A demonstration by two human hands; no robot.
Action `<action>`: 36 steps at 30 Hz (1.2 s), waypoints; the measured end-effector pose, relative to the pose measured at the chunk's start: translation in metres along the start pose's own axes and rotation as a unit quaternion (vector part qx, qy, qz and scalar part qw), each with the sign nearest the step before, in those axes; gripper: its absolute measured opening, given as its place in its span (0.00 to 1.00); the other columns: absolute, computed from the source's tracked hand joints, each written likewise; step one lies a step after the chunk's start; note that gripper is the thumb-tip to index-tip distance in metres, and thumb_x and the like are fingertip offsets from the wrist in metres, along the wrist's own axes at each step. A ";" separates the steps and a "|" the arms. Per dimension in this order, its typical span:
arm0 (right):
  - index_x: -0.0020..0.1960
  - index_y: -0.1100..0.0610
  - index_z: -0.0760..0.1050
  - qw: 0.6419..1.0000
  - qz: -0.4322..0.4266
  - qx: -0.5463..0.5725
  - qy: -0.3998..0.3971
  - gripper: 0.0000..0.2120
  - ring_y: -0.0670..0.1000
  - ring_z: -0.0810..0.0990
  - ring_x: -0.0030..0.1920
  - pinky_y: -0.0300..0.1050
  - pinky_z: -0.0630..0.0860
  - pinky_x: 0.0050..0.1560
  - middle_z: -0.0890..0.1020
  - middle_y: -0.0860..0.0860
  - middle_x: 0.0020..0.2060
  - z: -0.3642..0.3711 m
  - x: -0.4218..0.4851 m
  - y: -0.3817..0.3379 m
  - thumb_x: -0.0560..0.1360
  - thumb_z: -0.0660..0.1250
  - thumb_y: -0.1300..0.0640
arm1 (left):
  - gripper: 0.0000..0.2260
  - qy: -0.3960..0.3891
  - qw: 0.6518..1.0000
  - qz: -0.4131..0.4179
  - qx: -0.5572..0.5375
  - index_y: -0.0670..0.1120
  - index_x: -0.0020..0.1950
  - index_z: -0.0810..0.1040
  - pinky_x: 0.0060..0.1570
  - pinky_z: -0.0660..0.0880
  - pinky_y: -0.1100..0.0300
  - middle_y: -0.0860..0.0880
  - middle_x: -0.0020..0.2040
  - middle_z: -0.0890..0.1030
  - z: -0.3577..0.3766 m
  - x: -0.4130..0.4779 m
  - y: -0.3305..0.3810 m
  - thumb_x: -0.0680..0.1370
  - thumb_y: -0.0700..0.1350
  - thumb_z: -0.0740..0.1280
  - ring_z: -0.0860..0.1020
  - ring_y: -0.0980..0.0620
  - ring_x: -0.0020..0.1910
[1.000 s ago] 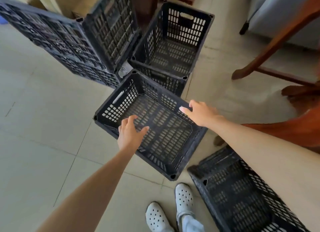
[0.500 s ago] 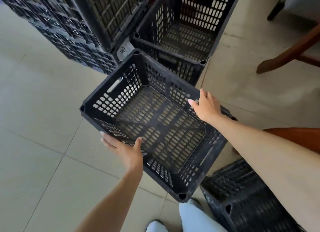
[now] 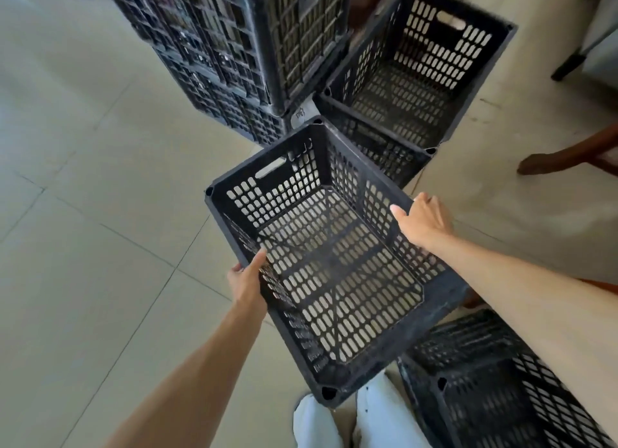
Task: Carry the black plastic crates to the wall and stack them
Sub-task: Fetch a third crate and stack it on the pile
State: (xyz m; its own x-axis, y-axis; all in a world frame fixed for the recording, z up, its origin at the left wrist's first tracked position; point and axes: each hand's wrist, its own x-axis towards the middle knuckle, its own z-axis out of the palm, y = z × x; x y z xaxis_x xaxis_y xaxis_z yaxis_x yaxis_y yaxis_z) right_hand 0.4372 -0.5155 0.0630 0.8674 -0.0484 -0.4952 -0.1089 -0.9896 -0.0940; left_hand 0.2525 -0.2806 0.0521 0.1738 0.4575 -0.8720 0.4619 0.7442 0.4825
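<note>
Lifted now, where half a second back it sat lower and nearer the floor tiles, the held crate (image 3: 327,267) has come up toward the person's waist, and both hands have settled from reaching into a firm grip.

From the head camera, the only view, the left hand (image 3: 247,280) is clamped on the crate's left long rim, thumb hooked inside the lattice and fingers hidden beneath the wall. The right hand (image 3: 423,222) is closed over the opposite long rim, fingers curled over its outer edge. The crate hangs in the air between them, above the person's pale trouser legs (image 3: 321,421), mouth upward and tipped a little. Its long axis runs from the corner near the knees away toward the upper left, so the end wall with the handle slot (image 3: 271,167) leads.

The step in hand looks like the carry, just after pick-up. Ahead stands a stack of crates (image 3: 240,46), with an open crate (image 3: 421,73) just beside it on the floor (image 3: 83,180); another crate (image 3: 495,390) sits by the person's right leg. I'd judge the next move calls for stepping forward, squaring the crate with whichever crate it is to sit on, and lowering it level so the corners meet.
</note>
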 end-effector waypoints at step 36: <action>0.63 0.58 0.75 0.816 -0.501 -0.282 -0.059 0.15 0.55 0.78 0.53 0.48 0.75 0.55 0.79 0.55 0.57 -0.240 -0.545 -0.323 0.81 0.57 0.54 | 0.11 0.291 0.903 0.238 -0.210 0.39 0.41 0.78 0.32 0.75 0.59 0.43 0.38 0.81 -0.498 -0.501 0.167 0.73 0.45 0.75 0.80 0.46 0.35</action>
State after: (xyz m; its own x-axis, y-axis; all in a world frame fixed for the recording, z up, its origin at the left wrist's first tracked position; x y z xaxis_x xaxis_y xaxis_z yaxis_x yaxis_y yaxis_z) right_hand 0.1159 -0.2021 0.5705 0.3287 0.8036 -0.4962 0.8957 -0.4319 -0.1060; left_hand -0.1902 -0.1432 0.6104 -0.2769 0.8610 -0.4266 0.0635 0.4594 0.8859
